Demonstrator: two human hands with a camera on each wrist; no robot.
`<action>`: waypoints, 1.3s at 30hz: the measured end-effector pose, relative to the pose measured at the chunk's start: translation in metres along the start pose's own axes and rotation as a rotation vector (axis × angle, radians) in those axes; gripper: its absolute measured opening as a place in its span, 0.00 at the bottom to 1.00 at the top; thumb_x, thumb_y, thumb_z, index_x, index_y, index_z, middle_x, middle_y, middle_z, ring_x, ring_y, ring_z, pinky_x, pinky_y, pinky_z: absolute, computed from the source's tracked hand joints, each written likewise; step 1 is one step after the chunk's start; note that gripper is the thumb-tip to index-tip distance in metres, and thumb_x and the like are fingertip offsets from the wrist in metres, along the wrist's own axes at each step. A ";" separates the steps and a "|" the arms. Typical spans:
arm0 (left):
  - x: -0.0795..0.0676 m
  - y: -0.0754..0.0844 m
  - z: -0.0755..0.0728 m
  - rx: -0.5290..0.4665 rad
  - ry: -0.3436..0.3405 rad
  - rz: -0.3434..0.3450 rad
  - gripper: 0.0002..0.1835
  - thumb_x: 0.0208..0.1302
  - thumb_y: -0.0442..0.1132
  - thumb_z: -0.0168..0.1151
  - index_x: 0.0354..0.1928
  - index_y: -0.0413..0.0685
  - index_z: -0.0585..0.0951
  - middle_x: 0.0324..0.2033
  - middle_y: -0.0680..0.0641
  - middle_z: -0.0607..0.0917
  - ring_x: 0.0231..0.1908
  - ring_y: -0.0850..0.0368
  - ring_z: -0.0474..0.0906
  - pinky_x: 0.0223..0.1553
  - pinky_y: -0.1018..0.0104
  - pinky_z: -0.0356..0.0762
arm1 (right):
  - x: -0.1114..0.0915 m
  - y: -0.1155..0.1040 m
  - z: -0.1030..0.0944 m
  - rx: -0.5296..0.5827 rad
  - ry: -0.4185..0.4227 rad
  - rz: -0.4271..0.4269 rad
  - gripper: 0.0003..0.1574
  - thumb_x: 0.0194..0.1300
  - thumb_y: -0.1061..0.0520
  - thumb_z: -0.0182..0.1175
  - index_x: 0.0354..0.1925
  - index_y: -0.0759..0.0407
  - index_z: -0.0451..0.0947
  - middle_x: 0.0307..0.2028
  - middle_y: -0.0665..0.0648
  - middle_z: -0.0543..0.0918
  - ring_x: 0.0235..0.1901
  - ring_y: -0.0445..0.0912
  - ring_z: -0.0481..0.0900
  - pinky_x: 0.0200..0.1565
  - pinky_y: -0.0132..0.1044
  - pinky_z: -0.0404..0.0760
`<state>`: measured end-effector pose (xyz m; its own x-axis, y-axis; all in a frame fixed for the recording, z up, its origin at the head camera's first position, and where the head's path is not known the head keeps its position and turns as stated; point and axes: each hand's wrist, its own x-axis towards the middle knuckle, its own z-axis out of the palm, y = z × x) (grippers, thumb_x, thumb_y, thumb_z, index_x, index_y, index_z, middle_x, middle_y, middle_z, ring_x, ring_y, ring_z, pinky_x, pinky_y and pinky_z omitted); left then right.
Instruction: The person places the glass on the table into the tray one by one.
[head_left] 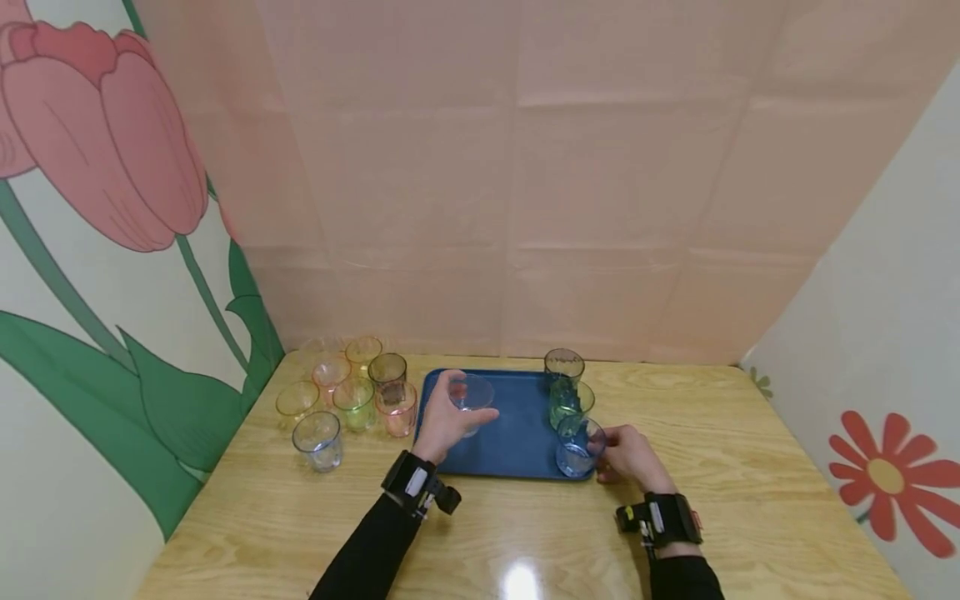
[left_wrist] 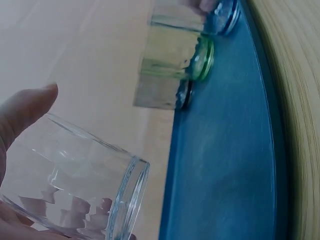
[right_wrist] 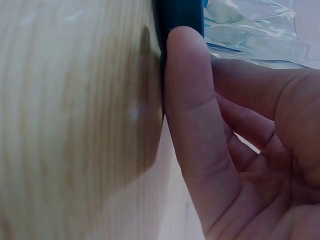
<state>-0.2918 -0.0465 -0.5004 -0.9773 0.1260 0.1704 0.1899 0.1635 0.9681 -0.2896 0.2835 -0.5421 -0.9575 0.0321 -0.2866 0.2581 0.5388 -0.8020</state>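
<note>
Clear colourless glass tumbler was in the person's L hand, nr ctr of the head frame, above the L part of the blue rectangular tray. L hand was part-open around it, thumb one side, fingers the other; in the L wrist view (lower L) its base looked off the tray + tilted vs the other glasses.

R hand, right of ctr, had its fingers partly bent, one fingertip on the tray's edge, others right by the blue-tinted glass tumbler; can't tell if they gripped it. That tumbler stood at the tray's R end, w/ a green-tinted glass tumbler behind it, then a dark grey-tinted glass tumbler.

Left of the tray, on the pale wood table, stood a cluster of pink, yellow, green, grey + clear glass tumblers.

Bkgd: pink sheet across upper ctr, painted pink tulip upper L, painted red flower lower R. Both wrists had black straps w/ cams, below black sleeves.
</note>
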 end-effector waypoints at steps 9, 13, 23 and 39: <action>0.038 -0.050 0.037 -0.008 0.000 0.005 0.45 0.59 0.51 0.76 0.75 0.56 0.62 0.64 0.42 0.72 0.64 0.43 0.69 0.55 0.46 0.74 | 0.000 0.000 0.001 0.005 0.010 -0.021 0.07 0.71 0.67 0.60 0.45 0.67 0.83 0.30 0.58 0.80 0.27 0.48 0.81 0.28 0.42 0.86; 0.045 -0.049 0.056 -0.002 0.001 -0.059 0.45 0.58 0.50 0.76 0.74 0.58 0.63 0.64 0.44 0.72 0.65 0.43 0.69 0.52 0.48 0.76 | 0.001 0.001 0.000 0.001 0.017 -0.013 0.07 0.71 0.67 0.61 0.45 0.67 0.83 0.30 0.58 0.81 0.28 0.49 0.81 0.28 0.42 0.86; 0.052 -0.012 0.078 0.080 0.033 -0.156 0.44 0.58 0.43 0.78 0.72 0.40 0.65 0.65 0.38 0.74 0.64 0.41 0.71 0.52 0.50 0.78 | 0.000 0.002 0.002 0.022 0.022 -0.028 0.10 0.70 0.68 0.60 0.48 0.69 0.83 0.32 0.59 0.81 0.27 0.49 0.82 0.28 0.43 0.86; 0.080 -0.021 0.098 0.087 0.117 -0.194 0.47 0.55 0.42 0.80 0.73 0.40 0.65 0.67 0.35 0.73 0.64 0.38 0.71 0.55 0.52 0.77 | 0.002 0.002 0.003 0.013 0.029 -0.013 0.09 0.70 0.69 0.60 0.47 0.68 0.83 0.32 0.59 0.82 0.26 0.49 0.82 0.28 0.43 0.86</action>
<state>-0.3650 0.0560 -0.5246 -0.9995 -0.0299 0.0081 0.0001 0.2583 0.9661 -0.2908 0.2817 -0.5461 -0.9641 0.0496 -0.2609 0.2470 0.5284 -0.8123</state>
